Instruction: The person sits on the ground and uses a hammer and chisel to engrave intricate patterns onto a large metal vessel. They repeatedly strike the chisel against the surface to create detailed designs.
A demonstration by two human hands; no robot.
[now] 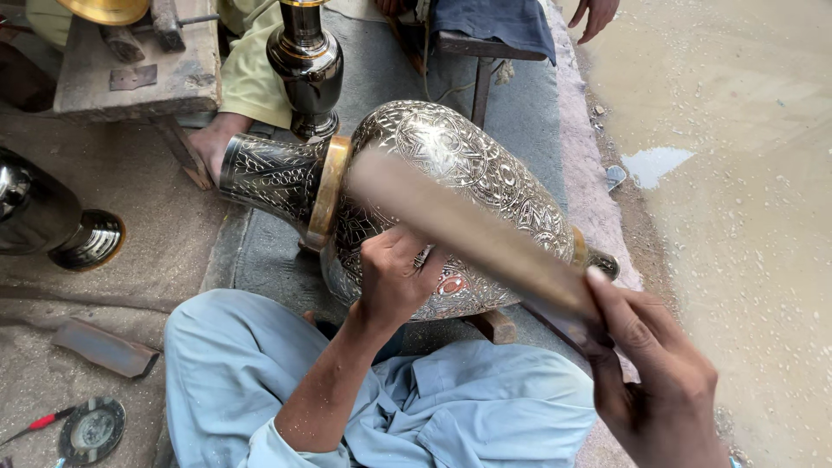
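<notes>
Gripping blurred, perhaps wooden stick [468, 230] beside vase [459, 186]

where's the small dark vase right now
In the head view, the small dark vase stands upright at top centre, just behind the neck of the big engraved vase, beside a wooden bench.

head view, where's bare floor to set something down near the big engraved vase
Bare patches: the grey mat beyond the vase, between the dark pedestal vase and the stool leg; and the dusty floor left of the vase neck, before the shiny dark vessel. Crowded: the lap, where the left hand and right hand with its stick work.
</notes>
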